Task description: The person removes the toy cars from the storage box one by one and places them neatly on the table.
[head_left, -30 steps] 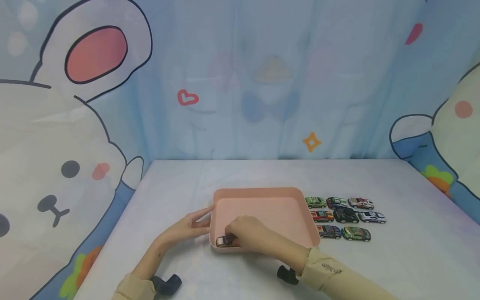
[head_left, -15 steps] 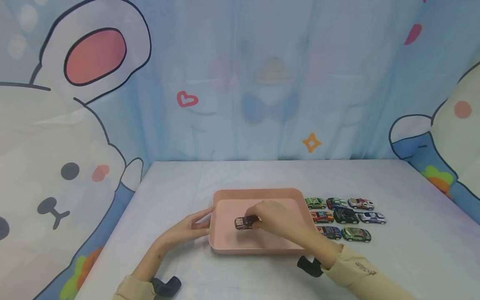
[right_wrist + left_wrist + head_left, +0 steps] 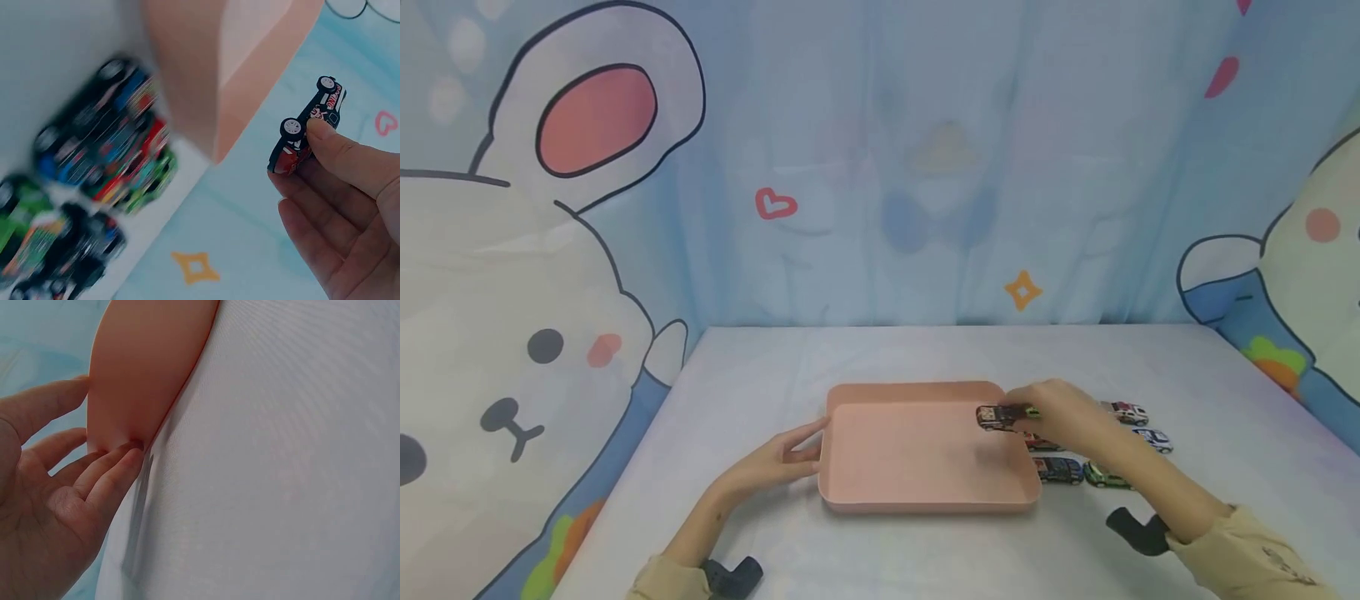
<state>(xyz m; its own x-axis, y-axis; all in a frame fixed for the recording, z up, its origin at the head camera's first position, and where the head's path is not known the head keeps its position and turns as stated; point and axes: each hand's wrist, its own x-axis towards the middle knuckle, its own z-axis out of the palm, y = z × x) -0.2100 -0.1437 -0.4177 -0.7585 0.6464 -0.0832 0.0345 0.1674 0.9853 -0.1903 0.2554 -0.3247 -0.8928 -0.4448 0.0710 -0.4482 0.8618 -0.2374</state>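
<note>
My right hand (image 3: 1060, 412) pinches a dark toy car (image 3: 995, 417) between thumb and fingers, above the right side of the pink tray (image 3: 925, 507). In the right wrist view the same toy car (image 3: 309, 125) shows white wheels and red and white lettering, with the thumb on its side. My left hand (image 3: 775, 458) touches the tray's left wall with extended fingers. The left wrist view shows the left hand (image 3: 69, 487) with its fingertips against the outer wall of the tray (image 3: 147, 362). No toy car shows inside the tray.
Several toy cars stand grouped right of the tray, among them a dark blue one (image 3: 1058, 470), a green one (image 3: 1105, 476) and a white one (image 3: 1153, 439). My right hand and forearm hide part of the group. A printed curtain (image 3: 880, 167) hangs behind the table.
My right hand has lifted the dark toy car from the tray's near left corner and carried it right and away from me to the tray's right edge. My left hand has stayed against the tray.
</note>
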